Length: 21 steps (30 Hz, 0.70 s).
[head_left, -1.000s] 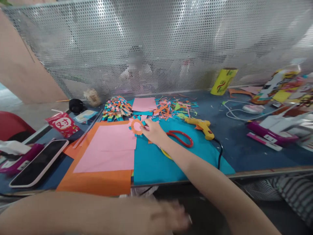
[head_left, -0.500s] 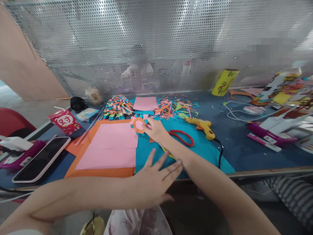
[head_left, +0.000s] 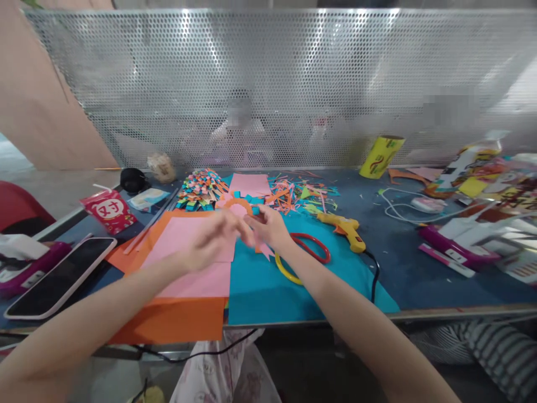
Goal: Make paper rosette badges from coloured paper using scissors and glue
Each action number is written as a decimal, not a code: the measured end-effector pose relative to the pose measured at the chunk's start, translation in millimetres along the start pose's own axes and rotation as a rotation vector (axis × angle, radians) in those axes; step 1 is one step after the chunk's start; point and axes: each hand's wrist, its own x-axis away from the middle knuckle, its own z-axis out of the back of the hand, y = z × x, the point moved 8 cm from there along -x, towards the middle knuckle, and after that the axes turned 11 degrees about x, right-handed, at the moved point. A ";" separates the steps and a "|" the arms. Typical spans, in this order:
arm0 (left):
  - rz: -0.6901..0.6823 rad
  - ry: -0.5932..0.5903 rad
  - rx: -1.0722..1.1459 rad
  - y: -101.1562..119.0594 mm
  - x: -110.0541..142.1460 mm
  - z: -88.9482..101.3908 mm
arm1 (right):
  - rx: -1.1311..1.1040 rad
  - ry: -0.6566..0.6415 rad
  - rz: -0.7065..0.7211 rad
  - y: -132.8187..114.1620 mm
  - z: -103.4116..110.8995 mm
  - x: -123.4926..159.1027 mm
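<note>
My right hand [head_left: 272, 226] pinches a paper flower [head_left: 238, 207] by its right edge. The flower has a pink centre, an orange ring and curled blue petals along its upper rim. Just below and left of it, my left hand [head_left: 216, 238] reaches across pink paper sheets [head_left: 178, 240]; motion blurs its fingers, and I cannot see whether they touch the flower. A pink paper strip [head_left: 265, 251] hangs below my right hand. Red and yellow loops, like scissor handles [head_left: 321, 254], lie on blue paper [head_left: 264, 302], partly behind my right forearm.
A yellow glue gun [head_left: 346, 229] with a black cord lies at the right. Behind are a heap of paper curls [head_left: 201, 190] and shredded strips [head_left: 287, 193]. A phone [head_left: 61, 277] and red drink pouch [head_left: 108, 210] are left. A perforated metal screen [head_left: 293, 84] stands behind.
My left hand has moved from near the table's front edge, where its fingers were spread, up and forward to the flower. My right hand still holds the flower, which is now turned differently.
</note>
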 end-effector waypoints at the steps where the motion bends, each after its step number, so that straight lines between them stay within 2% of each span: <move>1: -0.072 0.175 0.007 2.4 -0.5 29.2 | -0.037 0.005 -0.021 2.1 0.4 -0.5; 3: -0.184 0.475 0.027 1.2 8.5 77.1 | -0.114 -0.004 -0.074 7.3 -1.3 -0.6; 4: -0.183 0.572 0.030 -5.1 14.2 93.1 | -0.150 -0.022 -0.099 9.5 -3.4 0.0; 5: -0.164 0.668 0.023 -12.8 21.1 106.3 | -0.177 -0.043 -0.117 11.0 -5.7 0.9; 7: -0.013 0.768 0.039 -36.5 32.1 119.9 | -0.201 -0.075 -0.132 11.4 -8.9 2.9; 10: 0.272 0.761 0.165 -71.7 42.1 117.2 | -0.206 -0.093 -0.125 8.2 -9.1 4.4; 12: 0.376 0.715 0.206 -80.4 43.5 108.8 | -0.200 -0.081 -0.118 5.9 -6.2 3.9; 15: 0.393 0.658 0.113 -71.6 39.4 99.3 | -0.169 -0.055 -0.100 3.2 -1.1 2.2; 18: 0.339 0.624 0.006 -56.0 33.9 93.3 | -0.123 -0.066 -0.088 3.6 -1.2 1.9; 21: 0.306 0.622 -0.015 -49.7 32.5 91.2 | -0.084 -0.080 -0.093 6.1 -3.3 3.2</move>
